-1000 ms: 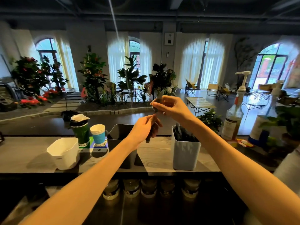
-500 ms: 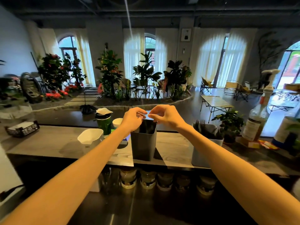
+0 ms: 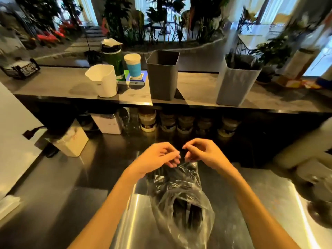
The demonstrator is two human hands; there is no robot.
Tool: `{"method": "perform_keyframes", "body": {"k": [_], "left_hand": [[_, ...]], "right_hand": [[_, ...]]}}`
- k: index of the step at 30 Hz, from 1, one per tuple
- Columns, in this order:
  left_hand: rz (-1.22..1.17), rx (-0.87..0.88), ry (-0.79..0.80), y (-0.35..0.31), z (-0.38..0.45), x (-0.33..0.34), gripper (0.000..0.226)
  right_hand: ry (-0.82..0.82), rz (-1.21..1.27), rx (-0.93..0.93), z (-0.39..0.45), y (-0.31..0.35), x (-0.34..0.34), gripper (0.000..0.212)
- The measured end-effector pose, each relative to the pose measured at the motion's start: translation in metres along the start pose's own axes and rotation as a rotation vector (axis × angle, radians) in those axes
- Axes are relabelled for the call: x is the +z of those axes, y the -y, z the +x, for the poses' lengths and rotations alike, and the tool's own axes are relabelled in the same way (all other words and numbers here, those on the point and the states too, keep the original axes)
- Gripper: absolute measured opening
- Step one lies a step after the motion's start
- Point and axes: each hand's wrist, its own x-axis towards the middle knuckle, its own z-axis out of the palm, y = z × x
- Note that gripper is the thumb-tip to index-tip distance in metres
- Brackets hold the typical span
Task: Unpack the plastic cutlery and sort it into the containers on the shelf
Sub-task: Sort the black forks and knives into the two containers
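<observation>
A clear plastic bag (image 3: 181,196) of black plastic cutlery lies on the steel counter (image 3: 75,203) in front of me. Both hands hover over the bag's far end, fingers curled. My right hand (image 3: 203,153) pinches the bag's top edge. The fingertips of my left hand (image 3: 158,156) are at the same edge, and blur hides whether they grip it. On the raised shelf (image 3: 59,83) stand a white container (image 3: 105,80), a dark grey container (image 3: 162,76) and a light grey container (image 3: 235,83) with black cutlery sticking out of it.
A blue cup (image 3: 133,65) and a green cup (image 3: 113,54) stand between the white and dark containers. A black tray (image 3: 21,69) sits at the shelf's left end. Several jars (image 3: 149,121) and a white box (image 3: 107,122) line up under the shelf.
Both hands have dropped from the dark grey container on the shelf down to the bag on the counter. The view has tilted downward with them.
</observation>
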Motion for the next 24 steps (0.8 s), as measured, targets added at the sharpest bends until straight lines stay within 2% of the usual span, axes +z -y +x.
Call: {"method": "perform_keyframes", "body": {"k": [2, 5, 8, 12, 15, 18, 21, 24], "left_hand": [[-0.035, -0.073, 0.127, 0.032, -0.021, 0.028, 0.021], [-0.017, -0.157, 0.304, 0.071, -0.038, 0.063, 0.028], [0.132, -0.262, 0.353, 0.11, -0.036, 0.089, 0.031], [0.445, -0.314, 0.147, 0.154, -0.025, 0.111, 0.038], [0.386, -0.315, 0.014, 0.162, -0.023, 0.118, 0.039], [0.342, -0.294, -0.029, 0.162, -0.023, 0.121, 0.035], [0.31, -0.274, -0.075, 0.163, -0.024, 0.121, 0.033], [0.307, -0.256, -0.115, 0.165, -0.026, 0.12, 0.031]], "right_hand": [[0.105, -0.027, 0.148, -0.034, -0.041, 0.008, 0.018], [0.251, -0.3, 0.301, -0.072, -0.092, 0.018, 0.016], [0.3, -0.489, 0.402, -0.094, -0.131, 0.036, 0.016], [0.004, -0.696, 0.406, -0.107, -0.177, 0.063, 0.055], [-0.138, -0.721, 0.463, -0.105, -0.188, 0.082, 0.071], [-0.269, -0.611, 0.571, -0.099, -0.19, 0.095, 0.088], [-0.285, -0.566, 0.694, -0.101, -0.19, 0.101, 0.09], [-0.269, -0.486, 0.698, -0.103, -0.196, 0.1, 0.079]]}}
